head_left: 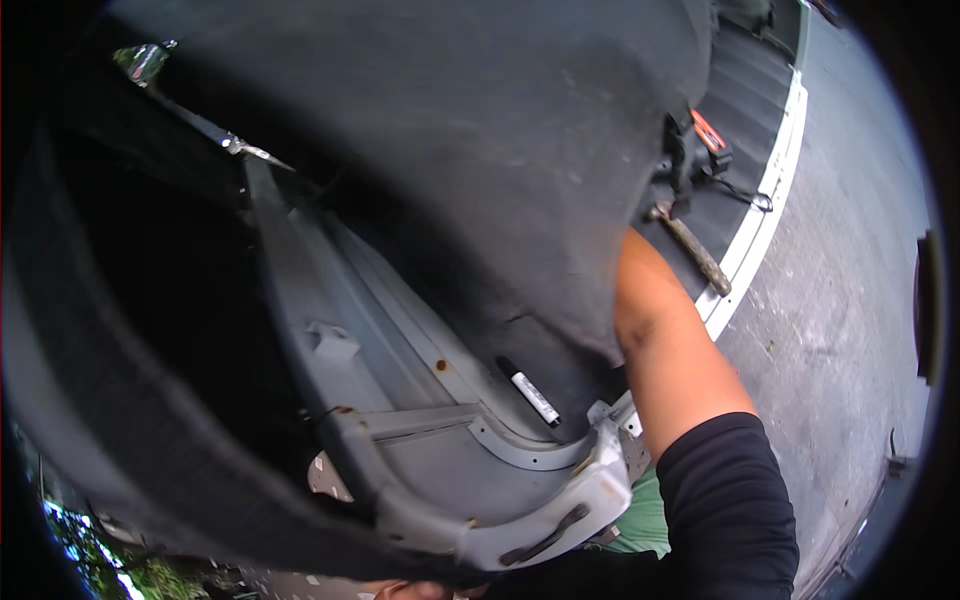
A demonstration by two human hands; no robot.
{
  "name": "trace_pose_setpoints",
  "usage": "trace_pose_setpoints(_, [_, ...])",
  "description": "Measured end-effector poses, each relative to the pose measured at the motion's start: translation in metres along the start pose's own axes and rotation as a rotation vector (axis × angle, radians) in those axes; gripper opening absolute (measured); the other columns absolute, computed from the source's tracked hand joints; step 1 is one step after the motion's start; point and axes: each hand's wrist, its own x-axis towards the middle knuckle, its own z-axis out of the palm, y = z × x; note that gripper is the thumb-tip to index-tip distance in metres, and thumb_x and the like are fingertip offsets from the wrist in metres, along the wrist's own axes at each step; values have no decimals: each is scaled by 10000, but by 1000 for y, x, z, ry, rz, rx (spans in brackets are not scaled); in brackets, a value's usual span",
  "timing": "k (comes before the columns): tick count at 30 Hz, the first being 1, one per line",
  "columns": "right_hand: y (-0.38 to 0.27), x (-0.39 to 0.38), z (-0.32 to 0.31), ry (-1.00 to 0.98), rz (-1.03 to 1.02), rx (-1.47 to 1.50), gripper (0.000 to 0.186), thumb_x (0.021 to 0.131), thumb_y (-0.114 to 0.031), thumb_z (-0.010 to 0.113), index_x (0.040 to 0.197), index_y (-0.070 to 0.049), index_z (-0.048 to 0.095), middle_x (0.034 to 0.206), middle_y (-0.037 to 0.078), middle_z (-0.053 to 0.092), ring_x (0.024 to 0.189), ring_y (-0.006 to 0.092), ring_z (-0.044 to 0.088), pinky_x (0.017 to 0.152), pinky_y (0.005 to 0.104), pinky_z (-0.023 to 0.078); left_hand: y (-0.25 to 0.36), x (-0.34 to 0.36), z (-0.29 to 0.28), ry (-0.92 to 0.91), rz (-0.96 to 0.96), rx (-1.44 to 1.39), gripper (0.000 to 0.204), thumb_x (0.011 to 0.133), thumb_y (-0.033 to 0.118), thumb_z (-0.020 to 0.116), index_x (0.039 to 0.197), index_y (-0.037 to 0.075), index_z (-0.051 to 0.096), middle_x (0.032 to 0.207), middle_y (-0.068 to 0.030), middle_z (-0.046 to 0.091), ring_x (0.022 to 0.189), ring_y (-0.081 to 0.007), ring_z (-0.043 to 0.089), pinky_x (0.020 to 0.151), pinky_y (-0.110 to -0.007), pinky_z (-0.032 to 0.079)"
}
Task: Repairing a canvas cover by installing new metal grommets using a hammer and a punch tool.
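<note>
While the right forearm [670, 350] reaches up under the lifted dark carpet lining [480, 130], the right hand is hidden behind it; we cannot tell its grip. The left hand is barely visible at the lower edge, state unclear. We note bare grey metal floor panel [400, 370] exposed, a marker pen [530, 393] lying on it, and a hammer [692, 248] on the door sill [760, 220] beyond.

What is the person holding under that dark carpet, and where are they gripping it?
It cannot be told: the right forearm disappears under the lifted dark carpet, hiding the hand. The left hand is out of view.
</note>
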Motion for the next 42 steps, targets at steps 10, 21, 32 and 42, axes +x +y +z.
trace_pose_setpoints(10, [-65, -68, -89, 10, -29, 331, 261, 923, -216, 706, 1048, 8, 754, 983, 271, 753, 1037, 448, 733, 927, 452, 565, 27, 10, -23, 35, -188, 69, 294, 860, 535, 824, 1034, 406, 625, 1089, 159, 585, 1216, -230, 484, 1151, -533, 347])
trace_pose_setpoints(21, [-238, -304, -319, 503, -26, 569, 192, 895, 92, 732, 1077, 38, 702, 970, 113, 700, 834, 137, 680, 687, 262, 560, 11, 24, 10, 199, -79, 5, 461, 745, 364, 961, 1035, 152, 673, 1038, -24, 663, 1069, -284, 585, 972, -443, 495])
trace_pose_setpoints(32, [-313, -262, -335, 188, -410, 175, 303, 811, 136, 730, 1071, -19, 741, 898, 94, 717, 758, 196, 741, 651, 321, 583, 17, 40, 14, 277, -133, -88, 358, 657, 234, 908, 981, 165, 771, 1019, 41, 724, 1077, -243, 605, 972, -388, 359])
trace_pose_setpoints(42, [-317, -252, -342, 31, -242, 317, 199, 826, 95, 787, 957, -1, 672, 841, 70, 753, 791, 151, 774, 709, 271, 606, 21, 43, 8, 284, -162, -112, 381, 628, 203, 920, 982, 156, 786, 1011, 42, 728, 1030, -218, 622, 995, -356, 364])
